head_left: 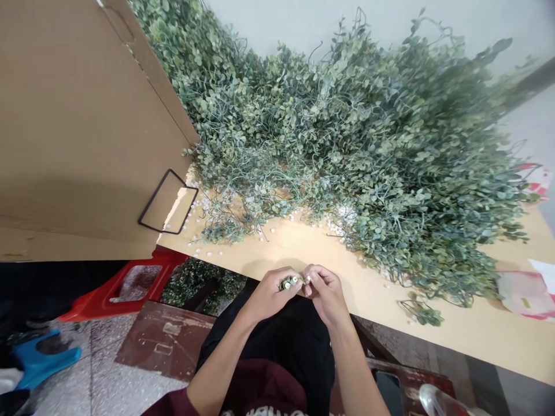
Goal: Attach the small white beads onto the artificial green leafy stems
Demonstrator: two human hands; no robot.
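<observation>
My left hand [274,293] is closed around a small green leafy sprig [288,283] with round white bits at its ends. Close beside it, my right hand [326,293] pinches a small white bead-like piece [308,278] between thumb and fingers. Both hands meet just over the front edge of the table [299,245], above my lap. Behind them lies a large heap of green leafy stems [347,121]. Small white pieces [347,215] are scattered along the heap's near edge. My fingers hide part of the sprig.
A big cardboard box [82,127] stands at the left, with a thin dark rectangular frame [168,201] by its corner. A loose sprig [422,311] lies on the table at right. Below are a red plastic stool [130,283], a blue one [47,358] and a phone [388,390].
</observation>
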